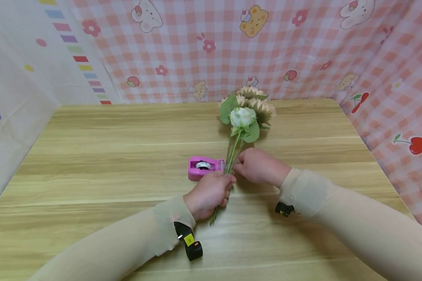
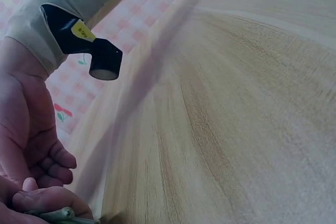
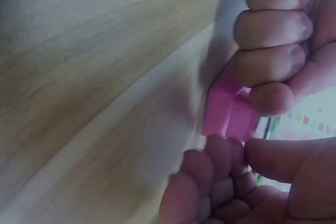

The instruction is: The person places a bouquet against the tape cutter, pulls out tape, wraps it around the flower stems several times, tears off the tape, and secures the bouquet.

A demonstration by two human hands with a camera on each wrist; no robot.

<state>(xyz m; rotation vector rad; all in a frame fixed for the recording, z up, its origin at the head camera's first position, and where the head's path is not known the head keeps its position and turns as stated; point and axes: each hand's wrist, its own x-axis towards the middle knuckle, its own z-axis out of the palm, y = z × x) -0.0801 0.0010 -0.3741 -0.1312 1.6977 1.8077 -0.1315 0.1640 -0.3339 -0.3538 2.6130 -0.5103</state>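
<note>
A small bunch of artificial flowers leans across the middle of the table in the head view, with a white rose [image 1: 243,117], pale cream blooms [image 1: 261,109] and green leaves [image 1: 251,132]. My left hand [image 1: 211,193] grips the lower stems [image 1: 236,150], whose ends stick out below the fist. My right hand [image 1: 258,166] is close against the stems on their right, just above the left. In the right wrist view, this right hand [image 3: 226,182] has curled fingers and its thumb meets the forefinger; anything between them is hidden. Left of the stems sits a pink tape dispenser [image 1: 193,173] with a tape roll [image 1: 203,166].
The flowers and dispenser are on a wood-grain table [image 1: 109,156]. A pink checked cloth [image 1: 183,50] hangs behind it and on the right, and a white cloth [image 1: 17,97] on the left. Each wrist wears a black camera mount [image 1: 190,242].
</note>
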